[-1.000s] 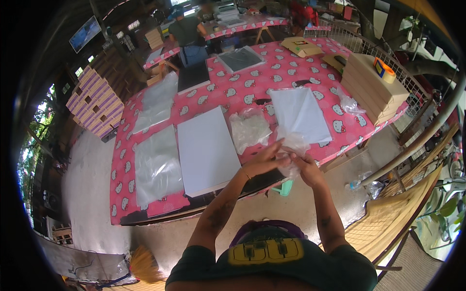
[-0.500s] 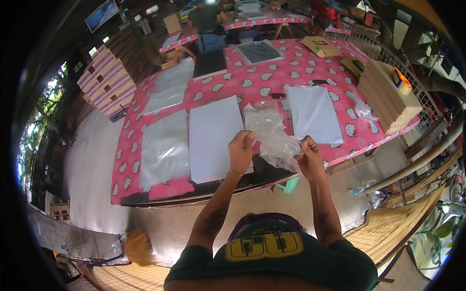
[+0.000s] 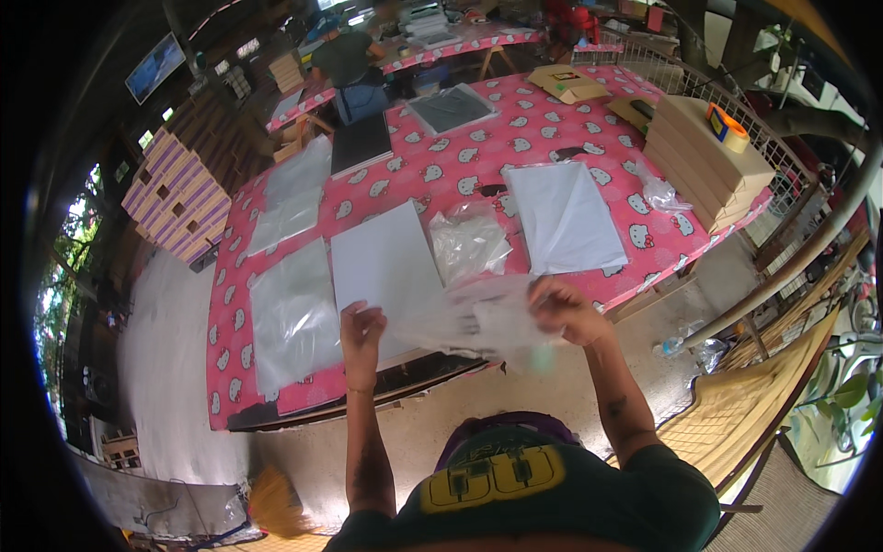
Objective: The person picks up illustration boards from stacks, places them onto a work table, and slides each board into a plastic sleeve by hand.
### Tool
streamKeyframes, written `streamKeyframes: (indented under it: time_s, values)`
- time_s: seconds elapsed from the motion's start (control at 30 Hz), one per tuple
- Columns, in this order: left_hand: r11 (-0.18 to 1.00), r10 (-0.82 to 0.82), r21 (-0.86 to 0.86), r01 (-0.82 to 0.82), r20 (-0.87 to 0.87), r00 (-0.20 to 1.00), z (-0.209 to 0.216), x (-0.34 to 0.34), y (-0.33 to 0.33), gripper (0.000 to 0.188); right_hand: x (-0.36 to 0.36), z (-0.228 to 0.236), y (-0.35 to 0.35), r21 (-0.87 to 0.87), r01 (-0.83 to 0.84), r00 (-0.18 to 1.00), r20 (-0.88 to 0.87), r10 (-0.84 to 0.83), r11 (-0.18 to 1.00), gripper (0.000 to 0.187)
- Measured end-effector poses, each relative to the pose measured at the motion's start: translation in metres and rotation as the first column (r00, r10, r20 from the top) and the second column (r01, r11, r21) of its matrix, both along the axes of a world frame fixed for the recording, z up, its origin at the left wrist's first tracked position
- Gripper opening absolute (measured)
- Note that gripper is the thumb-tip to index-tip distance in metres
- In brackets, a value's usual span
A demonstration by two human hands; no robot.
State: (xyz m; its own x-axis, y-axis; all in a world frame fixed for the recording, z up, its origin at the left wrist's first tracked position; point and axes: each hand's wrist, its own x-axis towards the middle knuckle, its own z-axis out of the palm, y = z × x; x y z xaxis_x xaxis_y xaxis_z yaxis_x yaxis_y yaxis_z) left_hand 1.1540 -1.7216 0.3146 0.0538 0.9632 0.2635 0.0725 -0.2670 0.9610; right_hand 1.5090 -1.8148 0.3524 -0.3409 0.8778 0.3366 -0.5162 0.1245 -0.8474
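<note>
here, the left hand [image 3: 361, 335] and right hand [image 3: 570, 313] pinch a clear, thin plastic bag [image 3: 492, 317], stretched between them over the pink, cat-patterned table's [image 3: 451, 170] near edge.

- The left grip [image 3: 361, 342], a bare hand, is raised with fingers curled, thumb and forefinger drawn together.
- The right grip [image 3: 572, 317], also bare, has bent fingers pointing leftward; blurred fingertips hide how tightly they close.
- The left forearm [image 3: 371, 442] rises almost straight, its wrist nearly in line.
- The right forearm [image 3: 618, 396] slants up and inward from the elbow.
- Both hands stand well apart before the torso [image 3: 533, 492], the right slightly higher.
</note>
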Motion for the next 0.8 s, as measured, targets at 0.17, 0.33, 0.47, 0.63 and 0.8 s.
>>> streamKeyframes:
  time_s: [0.17,0.33,0.47,0.63,0.8]
  values:
    - [0.837,-0.445,0.137,0.529,-0.391,0.806,0.071,0.087,-0.052,0.077,-0.050,0.043,0.006,0.279,-0.292,0.773,0.632,0.054,0.915,0.014]
    - [0.788,-0.598,0.024,0.616,-0.214,0.773,0.076,0.078,-0.051,0.034,-0.031,0.020,0.001,0.427,-0.071,0.245,0.884,-0.399,0.902,0.023]
    - [0.873,-0.351,0.097,0.478,-0.554,0.755,0.071,0.069,-0.056,0.019,-0.011,-0.033,0.014,0.414,0.193,-0.253,0.897,-0.363,0.889,0.029]
    - [0.920,0.135,0.285,0.269,-0.875,0.465,0.044,0.024,-0.053,0.012,0.004,-0.009,0.014,0.296,0.257,-0.282,0.934,-0.221,0.920,0.045]
    - [0.743,0.179,0.477,0.469,-0.817,0.549,0.052,-0.019,-0.035,0.027,0.024,-0.036,0.017,0.208,0.064,-0.043,0.978,-0.206,0.976,0.045]
